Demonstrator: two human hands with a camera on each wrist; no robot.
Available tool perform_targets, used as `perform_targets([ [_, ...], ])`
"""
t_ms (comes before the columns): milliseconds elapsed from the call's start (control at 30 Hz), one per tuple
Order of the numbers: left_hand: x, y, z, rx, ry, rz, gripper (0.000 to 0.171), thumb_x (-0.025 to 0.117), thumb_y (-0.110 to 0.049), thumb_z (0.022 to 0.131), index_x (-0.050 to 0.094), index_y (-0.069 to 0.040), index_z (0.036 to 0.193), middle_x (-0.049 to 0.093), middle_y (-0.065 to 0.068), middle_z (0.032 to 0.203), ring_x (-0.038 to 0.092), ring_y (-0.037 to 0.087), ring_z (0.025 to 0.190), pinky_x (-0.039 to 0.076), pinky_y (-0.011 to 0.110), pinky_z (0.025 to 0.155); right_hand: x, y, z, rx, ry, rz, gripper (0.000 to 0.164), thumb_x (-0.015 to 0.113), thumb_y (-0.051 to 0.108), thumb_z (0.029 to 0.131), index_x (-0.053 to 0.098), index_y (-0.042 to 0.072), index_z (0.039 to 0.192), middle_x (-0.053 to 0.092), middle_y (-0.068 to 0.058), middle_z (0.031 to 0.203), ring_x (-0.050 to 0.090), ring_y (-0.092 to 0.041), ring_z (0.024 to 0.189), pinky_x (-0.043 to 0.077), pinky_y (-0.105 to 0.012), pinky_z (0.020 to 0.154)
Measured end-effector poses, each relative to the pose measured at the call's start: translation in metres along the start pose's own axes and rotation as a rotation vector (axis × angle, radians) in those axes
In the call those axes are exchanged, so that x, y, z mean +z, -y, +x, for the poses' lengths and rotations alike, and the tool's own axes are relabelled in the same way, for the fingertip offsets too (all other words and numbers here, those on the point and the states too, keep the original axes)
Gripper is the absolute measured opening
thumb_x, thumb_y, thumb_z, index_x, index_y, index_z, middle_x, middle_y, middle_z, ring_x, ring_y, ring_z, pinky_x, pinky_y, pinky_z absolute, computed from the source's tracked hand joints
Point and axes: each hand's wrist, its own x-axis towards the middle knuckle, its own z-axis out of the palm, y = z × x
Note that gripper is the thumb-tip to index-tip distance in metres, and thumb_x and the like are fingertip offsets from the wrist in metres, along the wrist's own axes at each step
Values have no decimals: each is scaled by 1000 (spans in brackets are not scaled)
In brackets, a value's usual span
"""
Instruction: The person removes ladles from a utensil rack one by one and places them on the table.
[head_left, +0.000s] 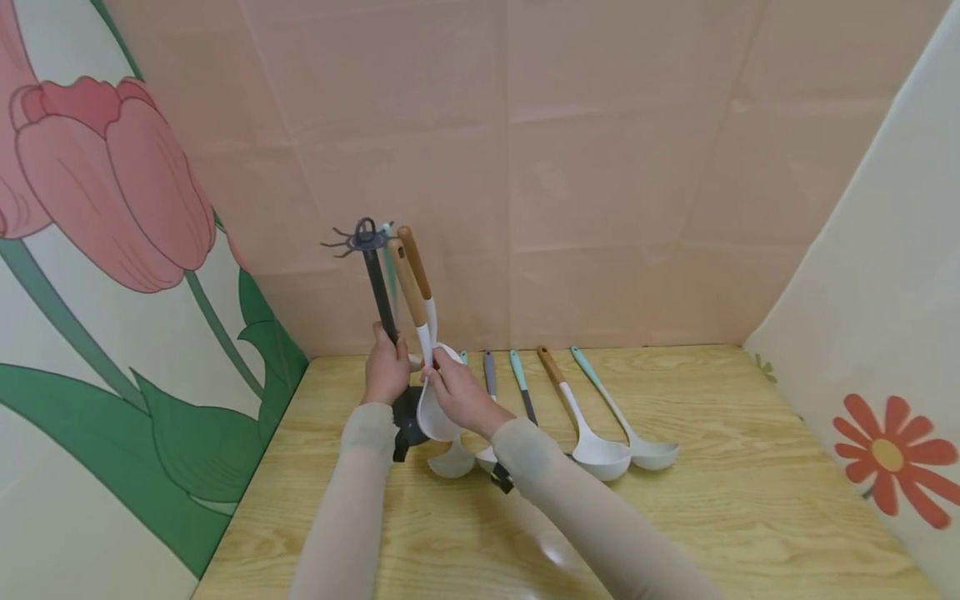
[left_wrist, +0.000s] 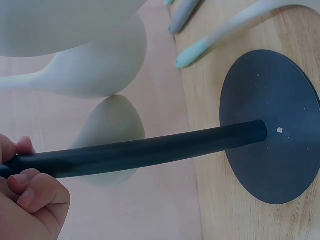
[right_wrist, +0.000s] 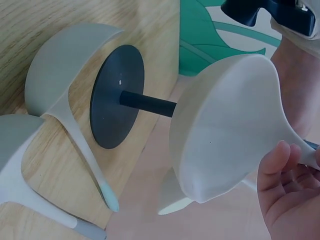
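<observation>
1. White ladle (right_wrist: 225, 130), bowl low and handle end up, is held just beside a black stand (head_left: 379, 292) by a person's right hand (head_left: 465, 392), thumb and fingers pinching its neck.
2. The left hand (head_left: 386, 371) grips the stand's pole, curled around it below the hooked top (head_left: 365, 239); the round base (left_wrist: 272, 165) sits low, over the wooden table (head_left: 750, 517).
3. Close to the pole rise two brown handles (head_left: 407, 279) and a mint handle (head_left: 390, 262); they overlap, so which brown one belongs to the held ladle is hard to say.
4. To the right, five utensils lie in a row, handles toward the backdrop, among them a brown-handled white ladle (head_left: 603, 454) and a mint-handled ladle (head_left: 656, 454). The right sleeve (head_left: 592, 517) partly covers the row.
5. A creased pinkish backdrop (head_left: 600, 167) stands behind, between panels showing a tulip (head_left: 150, 183) and a red flower (head_left: 888, 454).
</observation>
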Motion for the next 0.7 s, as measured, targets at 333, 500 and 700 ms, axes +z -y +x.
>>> perform_targets([
  [333,0,-2,-1,-30,15,0,32,37,-24,108,32,-6,134,59,17,88,59,33,75,48,44,68,-1,4,-2,-5,17,-81,20,42,23,108,51,7,114,61,-2,100,59,-15,89,50,-34,79],
  [500,-1,-2,-1,-28,16,-3,32,36,-24,108,32,-6,134,58,16,88,57,32,74,46,43,67,-1,6,-3,-27,2,-107,16,45,21,107,52,8,113,62,-3,98,60,-15,86,51,-34,77],
  [700,0,-2,0,-16,10,-1,32,37,-23,108,33,-5,134,58,16,87,57,31,72,46,42,66,0,6,-2,-15,6,-110,17,42,24,108,52,10,112,61,-1,96,58,-14,85,50,-33,75],
])
